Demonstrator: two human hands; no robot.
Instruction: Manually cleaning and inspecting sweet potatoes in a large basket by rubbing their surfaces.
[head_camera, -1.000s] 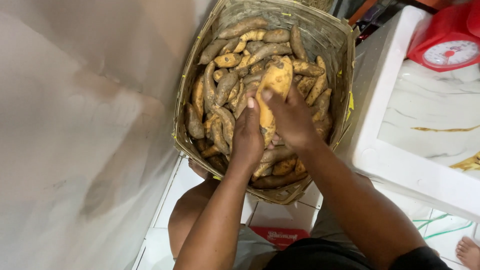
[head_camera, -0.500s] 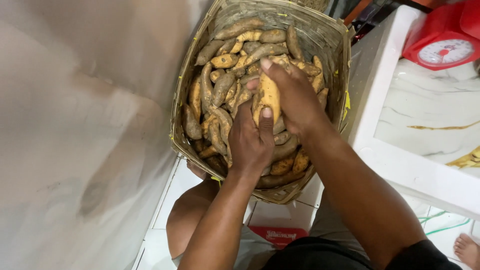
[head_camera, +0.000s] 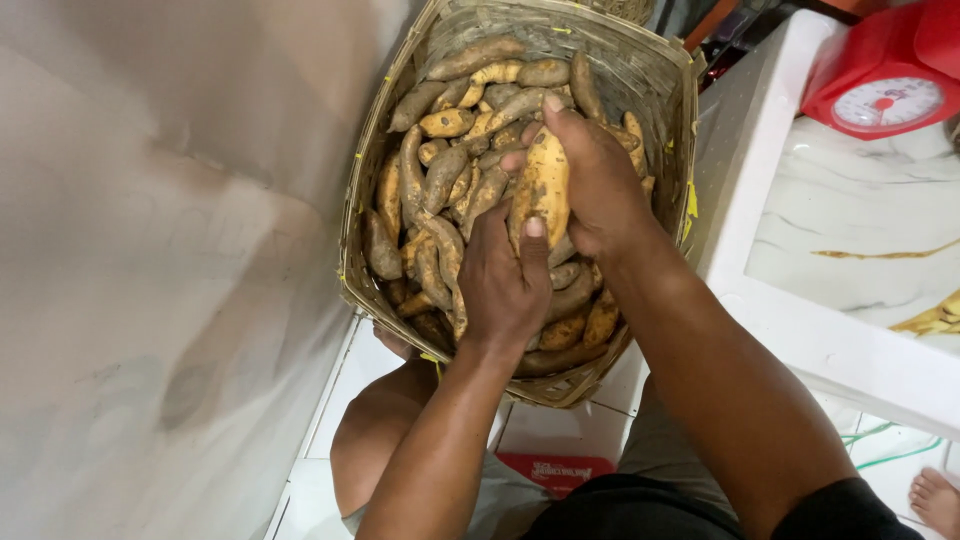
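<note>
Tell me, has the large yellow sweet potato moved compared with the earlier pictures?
Yes. The large sweet potato has moved down from the woven basket's far rim, toward the pile's middle.

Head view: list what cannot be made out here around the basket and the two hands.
- Head view: the underside of the big sweet potato is hidden by the right hand and left hand.
- The tubers under both hands and the floor of the woven basket are covered.
- The red scale is cut off by the top and right edges.
- A bare foot is cut by the frame corner.
</note>
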